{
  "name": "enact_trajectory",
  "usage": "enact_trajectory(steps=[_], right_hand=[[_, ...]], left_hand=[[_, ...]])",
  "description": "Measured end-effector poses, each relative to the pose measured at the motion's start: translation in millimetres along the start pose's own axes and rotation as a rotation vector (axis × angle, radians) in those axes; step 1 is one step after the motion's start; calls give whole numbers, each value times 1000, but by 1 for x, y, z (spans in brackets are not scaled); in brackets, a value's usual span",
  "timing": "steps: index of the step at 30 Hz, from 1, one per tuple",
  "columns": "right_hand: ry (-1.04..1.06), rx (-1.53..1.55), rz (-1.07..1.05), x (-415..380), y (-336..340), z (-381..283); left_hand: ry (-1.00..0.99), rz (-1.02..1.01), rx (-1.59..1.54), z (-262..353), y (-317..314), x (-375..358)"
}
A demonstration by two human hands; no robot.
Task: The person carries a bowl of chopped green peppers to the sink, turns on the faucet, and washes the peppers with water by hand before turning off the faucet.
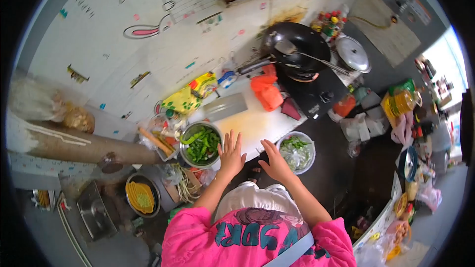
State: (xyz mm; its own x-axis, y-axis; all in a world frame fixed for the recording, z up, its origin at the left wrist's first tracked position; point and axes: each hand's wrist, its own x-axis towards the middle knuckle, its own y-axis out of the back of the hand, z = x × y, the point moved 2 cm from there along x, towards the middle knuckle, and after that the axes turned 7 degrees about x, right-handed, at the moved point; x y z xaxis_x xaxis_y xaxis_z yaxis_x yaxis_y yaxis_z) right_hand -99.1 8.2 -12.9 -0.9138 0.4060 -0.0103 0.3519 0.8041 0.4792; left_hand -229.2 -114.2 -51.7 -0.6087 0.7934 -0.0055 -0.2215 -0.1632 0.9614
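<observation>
My left hand [231, 154] is open with its fingers spread, palm down, beside the right rim of a metal bowl of cut green peppers [202, 143]. My right hand [275, 160] is open too, just left of a white bowl holding greens and a clear plastic bag [297, 152]. Neither hand holds anything. Beyond them lies a pale cutting board [247, 126] with a wide cleaver blade [225, 107] at its far left part. A red plastic bag [266, 93] sits at the board's right.
A black wok [297, 37] with a metal spatula [316, 59] stands on the stove at the back right. Beside it are a pot lid [352, 53] and seasoning bottles [330, 24]. A large pipe [89, 143] runs at left. An oil bottle [402, 101] stands at right.
</observation>
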Motion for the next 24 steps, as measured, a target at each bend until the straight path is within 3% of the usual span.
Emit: enact_trajectory(steps=[9, 16, 17, 19, 24], right_hand=[[-186, 139, -255, 60, -108, 60], [-540, 316, -330, 82, -179, 102], [-616, 386, -346, 80, -185, 109], [-768, 528, -370, 82, -186, 91], [-855, 632, -360, 79, -200, 88]], left_hand=[[349, -91, 46, -87, -31, -47], [435, 0, 56, -108, -49, -56], [454, 102, 16, -109, -55, -56], [423, 124, 40, -117, -76, -61], [367, 189, -28, -117, -81, -66]])
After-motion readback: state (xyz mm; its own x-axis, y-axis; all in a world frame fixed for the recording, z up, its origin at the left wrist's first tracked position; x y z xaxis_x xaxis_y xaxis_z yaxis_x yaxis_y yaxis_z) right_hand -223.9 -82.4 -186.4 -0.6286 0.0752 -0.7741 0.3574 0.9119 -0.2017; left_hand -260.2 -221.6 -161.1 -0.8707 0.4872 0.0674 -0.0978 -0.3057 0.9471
